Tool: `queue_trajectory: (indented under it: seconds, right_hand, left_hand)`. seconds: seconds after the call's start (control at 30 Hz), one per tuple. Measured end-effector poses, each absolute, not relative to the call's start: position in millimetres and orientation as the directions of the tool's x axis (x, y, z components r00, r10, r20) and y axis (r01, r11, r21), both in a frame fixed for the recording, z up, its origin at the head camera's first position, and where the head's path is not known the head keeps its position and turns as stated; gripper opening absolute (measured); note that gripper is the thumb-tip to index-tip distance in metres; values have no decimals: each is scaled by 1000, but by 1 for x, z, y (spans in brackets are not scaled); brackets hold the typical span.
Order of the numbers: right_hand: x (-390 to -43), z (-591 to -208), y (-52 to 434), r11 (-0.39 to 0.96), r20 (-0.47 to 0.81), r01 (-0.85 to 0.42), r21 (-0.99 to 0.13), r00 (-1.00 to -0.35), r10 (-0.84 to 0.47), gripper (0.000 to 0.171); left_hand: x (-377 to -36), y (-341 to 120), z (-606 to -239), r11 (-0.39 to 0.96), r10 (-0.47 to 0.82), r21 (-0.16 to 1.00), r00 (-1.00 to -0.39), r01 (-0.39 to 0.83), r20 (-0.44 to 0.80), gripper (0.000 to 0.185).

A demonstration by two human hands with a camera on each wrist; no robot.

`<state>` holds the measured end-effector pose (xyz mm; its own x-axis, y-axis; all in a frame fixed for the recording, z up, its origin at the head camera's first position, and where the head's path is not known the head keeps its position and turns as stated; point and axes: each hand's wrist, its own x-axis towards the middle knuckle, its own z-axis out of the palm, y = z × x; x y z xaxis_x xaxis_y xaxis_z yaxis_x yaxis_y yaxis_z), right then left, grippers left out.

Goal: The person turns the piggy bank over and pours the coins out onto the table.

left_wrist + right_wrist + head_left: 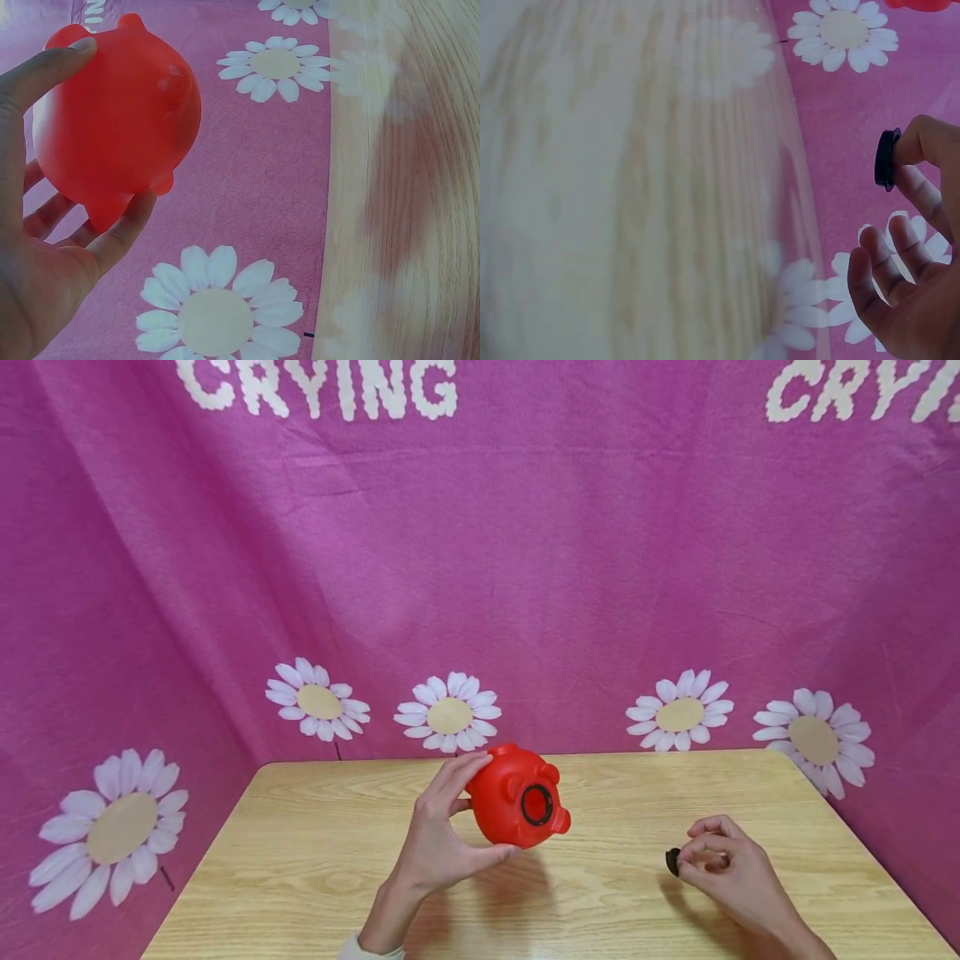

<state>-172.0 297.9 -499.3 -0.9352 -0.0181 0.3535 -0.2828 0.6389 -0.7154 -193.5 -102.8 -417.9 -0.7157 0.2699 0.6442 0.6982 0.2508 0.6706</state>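
My left hand (431, 847) grips a red piggy bank (495, 806) above the table, thumb on one side and fingers on the other. In the head view its short stubby feet and a round hole (537, 805) with a black rim face right. The left wrist view shows the bank's smooth red side (120, 120), with the hole hidden. Off to the right, my right hand (733, 872) pinches a small black round plug (672, 862) between thumb and index finger. The right wrist view has this plug (885, 159) edge-on, with the other fingers loosely bent below.
A light wooden table (600, 902) lies under both hands. Behind it and along its sides hangs a pink-purple cloth (525, 568) with daisies and white lettering. The cloth meets the table's far edge.
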Motion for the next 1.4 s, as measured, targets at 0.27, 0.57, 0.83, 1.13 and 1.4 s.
queue_trajectory:
  seconds: [0.27,0.57,0.83,1.13,1.4]
  right_hand:
    - [-172,-502,303,646,338,-277,-711,-941,-32,20]
    - [-171,-500,305,647,284,-231,-727,-958,-23,13]
    - [-171,-494,301,635,281,-239,-734,-959,-35,14]
    - [-174,-482,291,598,380,-342,-725,-923,-67,19]
    - [-178,-467,271,562,417,-400,-724,-903,-106,18]
  left_hand:
    - [-194,-104,-418,261,260,681,-729,684,633,95]
    - [-194,-105,-419,253,260,680,-726,688,637,94]
    - [-194,-105,-418,257,257,685,-731,682,632,94]
    - [-192,-104,-416,257,257,691,-737,676,625,94]
    - [-193,-103,-418,247,261,684,-727,687,636,94]
